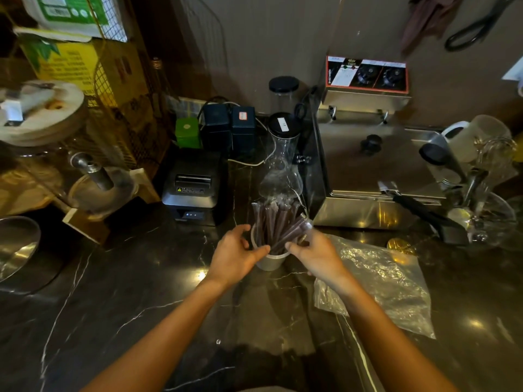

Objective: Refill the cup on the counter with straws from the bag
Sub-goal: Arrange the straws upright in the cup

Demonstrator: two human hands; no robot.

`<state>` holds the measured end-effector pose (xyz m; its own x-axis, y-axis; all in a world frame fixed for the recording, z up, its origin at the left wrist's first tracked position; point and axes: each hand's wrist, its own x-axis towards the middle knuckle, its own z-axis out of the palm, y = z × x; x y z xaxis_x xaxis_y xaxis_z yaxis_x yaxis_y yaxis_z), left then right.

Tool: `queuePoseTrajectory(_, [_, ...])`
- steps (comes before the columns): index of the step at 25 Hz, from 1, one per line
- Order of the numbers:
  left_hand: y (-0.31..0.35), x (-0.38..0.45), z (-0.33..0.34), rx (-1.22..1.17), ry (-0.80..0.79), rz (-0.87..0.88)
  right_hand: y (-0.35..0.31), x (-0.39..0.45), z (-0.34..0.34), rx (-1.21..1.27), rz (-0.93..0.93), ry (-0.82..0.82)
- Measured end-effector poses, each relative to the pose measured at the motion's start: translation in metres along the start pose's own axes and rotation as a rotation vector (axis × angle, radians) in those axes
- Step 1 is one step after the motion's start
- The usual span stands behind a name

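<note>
Both forearms reach in from the bottom of the head view and meet at a white cup (pixel 270 260) standing on the dark marbled worktop (pixel 141 278). That cup is packed with dark wrapped straws (pixel 276 222), which fan up and lean away toward the back. Left hand (pixel 236 257) cups the near-left side of the rim, thumb stretched across toward the bundle, fingers spread and curled loosely around the cup rather than pinching anything. Right hand (pixel 317 257) comes in from the other side; its grip looks closed on the lower ends of a few straws that tilt out to the right, though the fingertips are partly hidden.

Just right of the cup lies the clear plastic bag (pixel 379 284), flat and crumpled on the worktop under the right forearm; it looks nearly or wholly empty. Behind stand a glass carafe (pixel 280 171), a black receipt printer (pixel 192 185) and a steel fryer (pixel 376 165).

By my reckoning the loading is at its tail end: the straws are in, and the hands are gathering and settling them. What comes next would be nudging the leaning ones upright so they seat inside the rim, while steadying the light cup against tipping.
</note>
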<state>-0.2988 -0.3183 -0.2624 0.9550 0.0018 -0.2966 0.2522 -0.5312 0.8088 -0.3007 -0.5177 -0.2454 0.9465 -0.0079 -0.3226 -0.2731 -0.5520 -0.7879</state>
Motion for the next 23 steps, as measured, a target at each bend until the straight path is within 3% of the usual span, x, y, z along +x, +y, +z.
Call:
queuePoseTrajectory(5, [0.026, 0.014, 0.001, 0.387, 0.001, 0.265, -0.008, 0.012, -0.002, -0.088, -0.099, 0.12])
queuePoseTrajectory(10, [0.037, 0.034, 0.007, 0.499, -0.027, 0.298, -0.024, 0.027, -0.002, -0.065, -0.141, 0.097])
queuePoseTrajectory(14, [0.037, 0.043, 0.011, 0.494, -0.012, 0.372, -0.026, 0.039, -0.005, -0.049, -0.124, 0.076])
queuePoseTrajectory(20, [0.044, 0.059, -0.023, 0.298, -0.281, 0.452, -0.039, 0.055, -0.026, -0.064, -0.134, -0.112])
queuePoseTrajectory(23, [0.038, 0.065, -0.032, 0.254, -0.286, 0.437, -0.035, 0.062, -0.026, -0.011, -0.074, -0.217])
